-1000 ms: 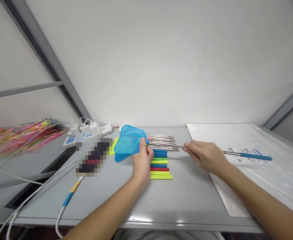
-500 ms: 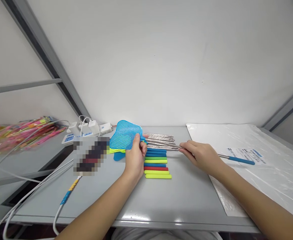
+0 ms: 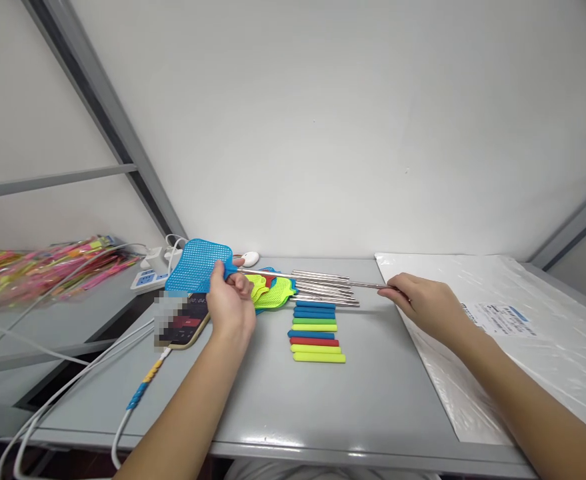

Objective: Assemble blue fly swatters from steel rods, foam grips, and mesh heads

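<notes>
My left hand (image 3: 230, 303) grips a blue mesh swatter head (image 3: 199, 265) by its neck, lifted over the phone. A thin metal rod (image 3: 317, 280) runs from that neck rightward to my right hand (image 3: 425, 301), which pinches the rod's far part. Under the rod lie several more metal rods (image 3: 323, 293) and yellow-green mesh heads (image 3: 273, 292). In front of them sits a row of coloured foam grips (image 3: 315, 331) in blue, green, yellow and red.
A phone (image 3: 183, 323) lies left of my left hand. A power strip (image 3: 147, 275) with chargers and white cables (image 3: 73, 380) sits at the back left, beside a heap of bright swatters (image 3: 33, 270). A plastic-wrapped white sheet (image 3: 513, 320) covers the table's right side.
My left hand carried the blue head leftward, over the phone. The rod now joins the head, and my right hand slid right along it. The rod's blue grip is no longer visible.
</notes>
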A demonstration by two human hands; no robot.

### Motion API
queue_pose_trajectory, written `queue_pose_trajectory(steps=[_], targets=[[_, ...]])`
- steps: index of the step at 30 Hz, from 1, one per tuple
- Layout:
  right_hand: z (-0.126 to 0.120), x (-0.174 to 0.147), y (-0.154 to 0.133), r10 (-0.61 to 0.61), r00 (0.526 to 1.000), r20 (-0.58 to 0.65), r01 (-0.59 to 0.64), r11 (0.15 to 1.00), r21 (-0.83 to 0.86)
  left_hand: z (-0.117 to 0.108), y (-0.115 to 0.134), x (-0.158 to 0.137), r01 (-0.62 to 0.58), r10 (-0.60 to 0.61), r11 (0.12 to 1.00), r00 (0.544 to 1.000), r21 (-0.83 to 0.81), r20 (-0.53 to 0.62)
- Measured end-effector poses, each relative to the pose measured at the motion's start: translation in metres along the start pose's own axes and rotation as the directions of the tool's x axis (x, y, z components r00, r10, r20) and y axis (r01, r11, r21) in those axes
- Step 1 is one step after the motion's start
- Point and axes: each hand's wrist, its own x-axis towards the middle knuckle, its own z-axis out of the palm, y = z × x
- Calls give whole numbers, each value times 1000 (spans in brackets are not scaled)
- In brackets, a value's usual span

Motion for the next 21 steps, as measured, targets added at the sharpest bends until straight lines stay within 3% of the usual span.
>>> queue_pose_trajectory(steps=[8, 14, 17, 21], targets=[[5, -4, 13, -51, 999, -10, 50, 996, -76, 3, -18, -13, -5, 6, 997, 1000, 79, -1], [-1, -4, 22, -60, 997, -53, 47, 977, -207, -1, -28, -16, 60, -63, 987, 998, 152, 17], [-3, -4, 15, -64, 997, -50, 52, 974, -220, 0, -31, -23, 90, -98, 981, 994, 171, 42], [4, -4, -13, -89, 996, 17, 91, 983, -160, 11, -44, -54, 158, -191, 963, 972, 218, 139]])
